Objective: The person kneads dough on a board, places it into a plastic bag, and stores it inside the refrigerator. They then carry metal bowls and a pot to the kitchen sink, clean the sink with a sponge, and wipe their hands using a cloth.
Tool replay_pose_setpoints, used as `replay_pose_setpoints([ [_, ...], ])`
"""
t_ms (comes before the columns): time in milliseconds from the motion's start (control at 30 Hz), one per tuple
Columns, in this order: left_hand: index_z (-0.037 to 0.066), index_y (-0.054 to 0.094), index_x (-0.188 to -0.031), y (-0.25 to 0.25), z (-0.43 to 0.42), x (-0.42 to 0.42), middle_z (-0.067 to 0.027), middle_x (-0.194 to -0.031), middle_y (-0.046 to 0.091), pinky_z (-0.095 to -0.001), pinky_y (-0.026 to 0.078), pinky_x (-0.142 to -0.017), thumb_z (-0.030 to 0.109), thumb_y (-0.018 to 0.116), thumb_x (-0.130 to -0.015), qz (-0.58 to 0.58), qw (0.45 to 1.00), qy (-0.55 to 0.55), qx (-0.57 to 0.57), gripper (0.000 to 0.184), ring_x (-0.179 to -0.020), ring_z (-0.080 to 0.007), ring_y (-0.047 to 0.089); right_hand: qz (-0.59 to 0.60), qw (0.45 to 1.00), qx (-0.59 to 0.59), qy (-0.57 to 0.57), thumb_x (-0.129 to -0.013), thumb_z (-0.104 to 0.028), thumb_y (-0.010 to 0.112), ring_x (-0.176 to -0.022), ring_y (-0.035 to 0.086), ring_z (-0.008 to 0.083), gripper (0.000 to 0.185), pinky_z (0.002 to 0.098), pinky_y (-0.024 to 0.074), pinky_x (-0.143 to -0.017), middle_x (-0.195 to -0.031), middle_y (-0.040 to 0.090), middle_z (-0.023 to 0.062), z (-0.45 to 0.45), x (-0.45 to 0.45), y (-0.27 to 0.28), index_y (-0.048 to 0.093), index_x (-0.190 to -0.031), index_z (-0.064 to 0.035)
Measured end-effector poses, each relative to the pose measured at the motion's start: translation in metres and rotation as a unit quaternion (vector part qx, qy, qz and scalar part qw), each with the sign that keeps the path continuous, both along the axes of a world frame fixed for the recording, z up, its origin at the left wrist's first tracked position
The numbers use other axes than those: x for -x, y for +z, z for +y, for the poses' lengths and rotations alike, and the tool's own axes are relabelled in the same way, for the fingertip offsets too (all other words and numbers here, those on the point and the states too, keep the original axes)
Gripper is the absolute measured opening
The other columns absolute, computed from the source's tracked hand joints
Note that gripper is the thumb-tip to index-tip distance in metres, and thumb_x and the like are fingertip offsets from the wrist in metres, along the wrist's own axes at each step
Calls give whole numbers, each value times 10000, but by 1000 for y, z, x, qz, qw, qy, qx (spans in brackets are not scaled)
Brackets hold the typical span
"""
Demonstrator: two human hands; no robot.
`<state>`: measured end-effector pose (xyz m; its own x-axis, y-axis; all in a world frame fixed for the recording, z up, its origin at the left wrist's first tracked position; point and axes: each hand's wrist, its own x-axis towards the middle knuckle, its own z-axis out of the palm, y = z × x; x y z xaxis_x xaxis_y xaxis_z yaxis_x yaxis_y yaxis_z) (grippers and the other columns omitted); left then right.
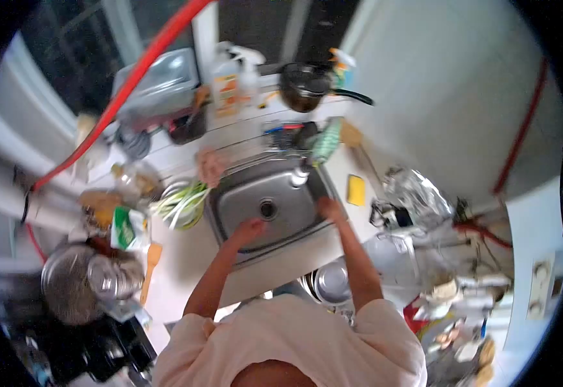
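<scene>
Over the stainless steel sink, my left hand hovers near the front left of the basin. My right hand is at the basin's right edge. Both hands are smeared by motion, so their fingers and anything in them cannot be made out. Between them lies the round drain. The faucet's white end reaches over the back right of the basin. A bowl of green onions stands left of the sink, beside a pinkish lump, perhaps meat. To the right lies a yellow sponge.
A wooden spatula and a green-white packet lie on the left counter. Behind the sink stand a dark pot and spray bottles. Crumpled foil is at right. A red hose crosses the upper left.
</scene>
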<state>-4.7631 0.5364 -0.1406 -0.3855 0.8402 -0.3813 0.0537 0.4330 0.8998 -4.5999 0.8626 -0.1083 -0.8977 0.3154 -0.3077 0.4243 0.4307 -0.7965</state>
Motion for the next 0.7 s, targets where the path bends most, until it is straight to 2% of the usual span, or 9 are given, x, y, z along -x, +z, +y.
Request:
replay_pose_setpoints([
  [33,86,589,-1078,-4,-7,-8,-100,-968,621,-354,435,-846,274,604,-814,323,941,-74,71,324,-910,-281,590,-222,924,-312,20,-615,-277,720,-977,537,336,561,419,450,-849,-1037,577,140,-43,-1,-1,534,-1085,-36],
  [67,80,590,-1051,2,-8,-20,-109,-925,625,-363,445,-820,265,576,-830,398,912,-91,41,289,-886,-293,594,-16,909,-414,-38,-644,-221,710,-1017,514,336,512,407,427,-883,-1132,532,156,-69,-20,-16,541,-1095,-49],
  [100,73,592,-1023,8,-8,-33,-118,-881,629,-373,454,-793,257,548,-847,476,874,-100,13,259,-862,-306,599,119,934,-329,-72,-700,-172,675,-1010,524,348,435,405,430,-882,-1194,502,169,-89,-35,-10,552,-1105,-68],
  [133,63,590,-984,19,1,-38,-136,-846,622,-393,458,-764,239,518,-863,316,942,-80,-81,225,-843,-320,598,105,947,-289,-96,-720,-158,657,-1032,518,347,414,393,425,-894,-1202,501,170,-115,-50,13,550,-1108,-61],
  [300,12,534,-804,39,34,-91,-199,-780,562,-456,421,-658,225,505,-876,297,941,-148,-61,227,-746,-367,566,39,954,-241,-173,-750,-171,643,-1004,532,336,333,395,443,-864,-1094,555,153,-194,-168,25,555,-1048,-50],
  [367,2,542,-804,49,32,-104,-200,-744,551,-454,420,-629,246,504,-879,186,968,-131,-107,258,-698,-367,554,23,953,-226,-200,-761,-192,635,-996,538,328,317,395,448,-854,-1075,564,140,-227,-223,39,564,-1034,-48],
  [433,5,565,-841,24,30,-100,-180,-782,573,-432,434,-678,244,553,-853,196,964,-174,-45,240,-752,-339,561,-55,943,-214,-247,-775,-210,621,-946,544,343,316,399,445,-833,-1028,568,163,-256,-277,19,563,-1038,-45],
  [533,17,589,-895,22,13,-105,-149,-882,597,-410,434,-766,229,642,-789,336,901,-170,-215,243,-862,-317,557,-31,920,-203,-335,-778,-218,631,-933,565,317,280,386,462,-819,-1016,585,136,-296,-340,6,590,-997,-49],
  [700,39,592,-959,66,-3,-126,-132,-1015,584,-399,418,-836,188,711,-720,348,918,-125,-144,306,-945,-309,538,24,925,-163,-343,-771,-150,643,-807,620,271,241,346,499,-707,-1000,599,144,-326,-394,4,612,-990,-54],
])
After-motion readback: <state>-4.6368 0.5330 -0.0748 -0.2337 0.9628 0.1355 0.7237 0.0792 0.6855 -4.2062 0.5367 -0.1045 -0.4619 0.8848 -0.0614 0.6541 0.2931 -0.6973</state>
